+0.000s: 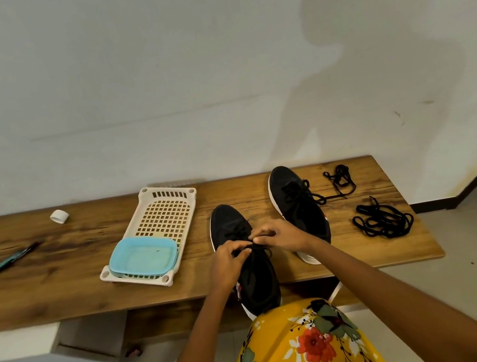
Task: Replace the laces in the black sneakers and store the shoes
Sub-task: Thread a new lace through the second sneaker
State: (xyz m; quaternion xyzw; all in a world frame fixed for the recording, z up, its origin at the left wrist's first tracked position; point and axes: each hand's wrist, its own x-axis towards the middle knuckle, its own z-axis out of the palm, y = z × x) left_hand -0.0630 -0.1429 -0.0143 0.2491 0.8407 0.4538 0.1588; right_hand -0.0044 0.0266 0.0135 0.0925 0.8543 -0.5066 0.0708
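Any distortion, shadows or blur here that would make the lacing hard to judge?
Head view: wide-angle bend curves the table edge; soft shadows fall on the wall; both hands and the near sneaker are fairly sharp, but black lace on black upper gives little contrast; the pen looks smeared.

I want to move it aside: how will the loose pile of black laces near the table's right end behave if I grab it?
The loose pile of black laces lies in slack loops, so likely floppy, trailing and light. Pushed across the wooden table, it would probably smear out, not slide whole.

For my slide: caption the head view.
Both hands pinch the lace on the near black sneaker; two loose laces lie right.
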